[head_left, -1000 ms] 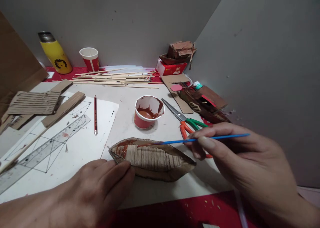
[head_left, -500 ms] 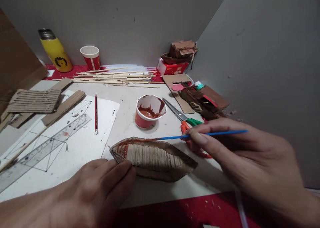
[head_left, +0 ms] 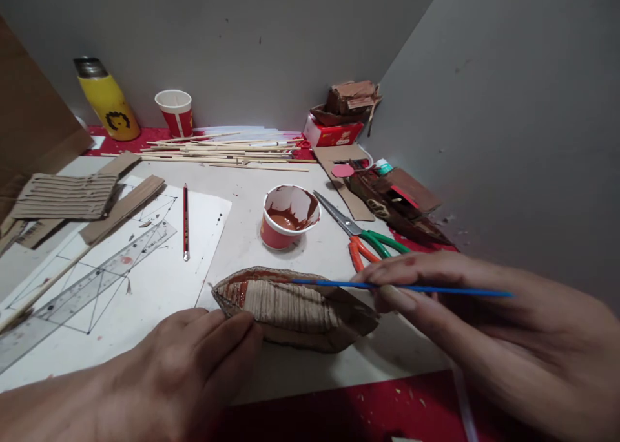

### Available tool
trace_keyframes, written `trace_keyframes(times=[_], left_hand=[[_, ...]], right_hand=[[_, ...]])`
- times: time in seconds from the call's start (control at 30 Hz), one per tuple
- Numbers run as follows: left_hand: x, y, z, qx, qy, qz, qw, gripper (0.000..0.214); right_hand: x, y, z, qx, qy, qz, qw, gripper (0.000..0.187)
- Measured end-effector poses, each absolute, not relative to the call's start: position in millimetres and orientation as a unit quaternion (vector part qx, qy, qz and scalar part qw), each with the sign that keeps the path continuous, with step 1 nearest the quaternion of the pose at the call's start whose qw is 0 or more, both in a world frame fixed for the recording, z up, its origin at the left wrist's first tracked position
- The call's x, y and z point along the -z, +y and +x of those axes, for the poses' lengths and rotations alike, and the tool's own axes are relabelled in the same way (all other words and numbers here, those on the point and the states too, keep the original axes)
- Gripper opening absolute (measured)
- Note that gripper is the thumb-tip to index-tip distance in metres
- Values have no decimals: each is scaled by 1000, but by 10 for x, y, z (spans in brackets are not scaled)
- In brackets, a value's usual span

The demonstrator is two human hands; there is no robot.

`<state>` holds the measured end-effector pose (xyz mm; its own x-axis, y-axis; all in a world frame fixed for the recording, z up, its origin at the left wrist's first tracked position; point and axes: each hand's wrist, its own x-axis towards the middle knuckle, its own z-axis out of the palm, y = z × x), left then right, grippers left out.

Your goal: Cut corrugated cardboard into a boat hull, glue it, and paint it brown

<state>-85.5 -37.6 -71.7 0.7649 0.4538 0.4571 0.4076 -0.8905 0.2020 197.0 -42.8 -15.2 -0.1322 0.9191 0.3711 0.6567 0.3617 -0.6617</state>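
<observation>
A small cardboard model boat (head_left: 290, 306) lies in front of me, its ribbed floor mostly bare, with wet brown paint at its left end and along the far inner side. My left hand (head_left: 203, 351) is closed on the boat's near left side, pinching its edge. Between the thumb and fingers of my right hand (head_left: 450, 319) is a thin blue paintbrush (head_left: 339, 284), held nearly level. The brush's tip touches the boat's far inner wall. Just behind the boat stands a paper cup of brown paint (head_left: 285, 232).
Scissors (head_left: 358, 229) with orange and green handles lie beside the cup. A painted model boat (head_left: 402, 203) is at the right, another (head_left: 346, 106) on a red box. Wooden sticks (head_left: 227, 151), a pencil (head_left: 186, 222), a ruler (head_left: 87, 287) and a yellow bottle (head_left: 109, 103) are around.
My right hand has moved right and slightly down, drawing the brush lower against the boat's far inner wall. My left hand keeps its place on the boat.
</observation>
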Motion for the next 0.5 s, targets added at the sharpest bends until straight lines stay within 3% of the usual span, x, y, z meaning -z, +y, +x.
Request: trace_keyframes(times=[0.2, 0.5], left_hand=[[671, -358, -823, -280, 199, 939, -1, 26], [678, -356, -823, -290, 202, 935, -13, 27]], right_hand=[[172, -271, 1901, -186, -795, -462, 347, 22], [190, -358, 2250, -103, -805, -495, 310, 13]])
